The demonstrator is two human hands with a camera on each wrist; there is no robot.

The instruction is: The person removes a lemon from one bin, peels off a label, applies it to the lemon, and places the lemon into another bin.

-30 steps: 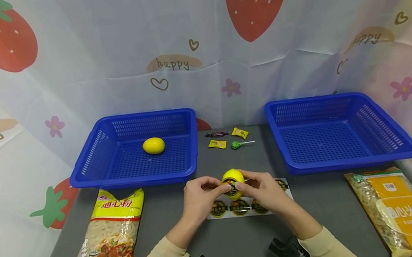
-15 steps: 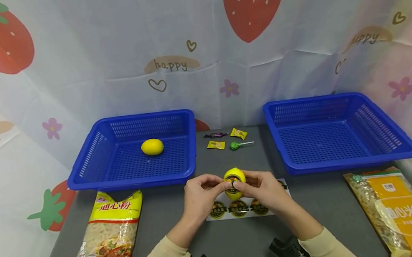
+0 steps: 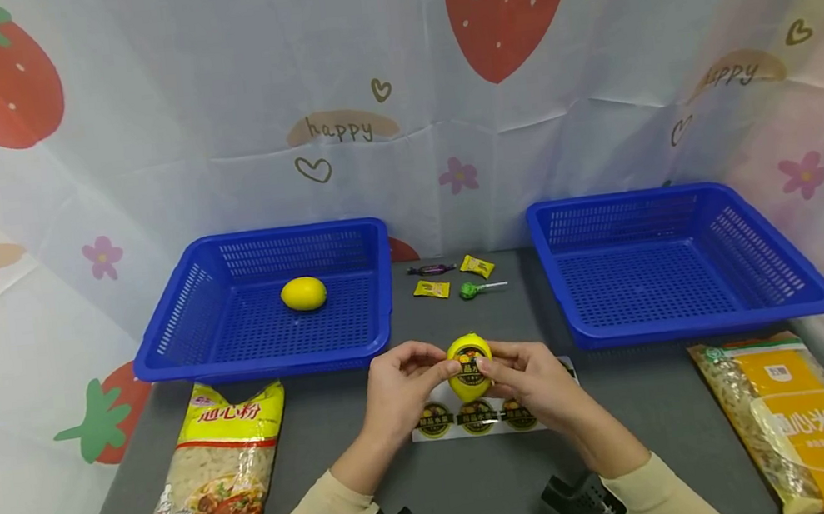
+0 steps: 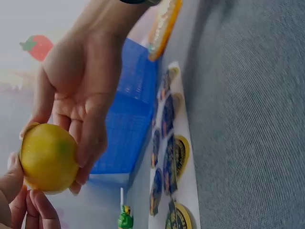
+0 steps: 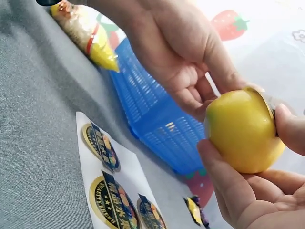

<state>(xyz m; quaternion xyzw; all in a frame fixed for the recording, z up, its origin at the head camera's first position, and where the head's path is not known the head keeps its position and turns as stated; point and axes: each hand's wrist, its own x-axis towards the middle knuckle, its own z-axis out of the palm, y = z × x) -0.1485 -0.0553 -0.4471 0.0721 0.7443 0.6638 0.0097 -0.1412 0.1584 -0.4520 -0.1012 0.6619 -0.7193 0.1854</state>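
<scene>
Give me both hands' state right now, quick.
Left hand: fingers curled on the left side of the stickered lemon, gripping it.
Right hand: fingers gripping the same lemon from the right, thumb on its sticker.

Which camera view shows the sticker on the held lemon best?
The head view: the round sticker faces the camera on the lemon, between the left hand and right hand. The right wrist view catches only its edge at the lemon's top; the left wrist view shows only bare yellow skin.
</scene>
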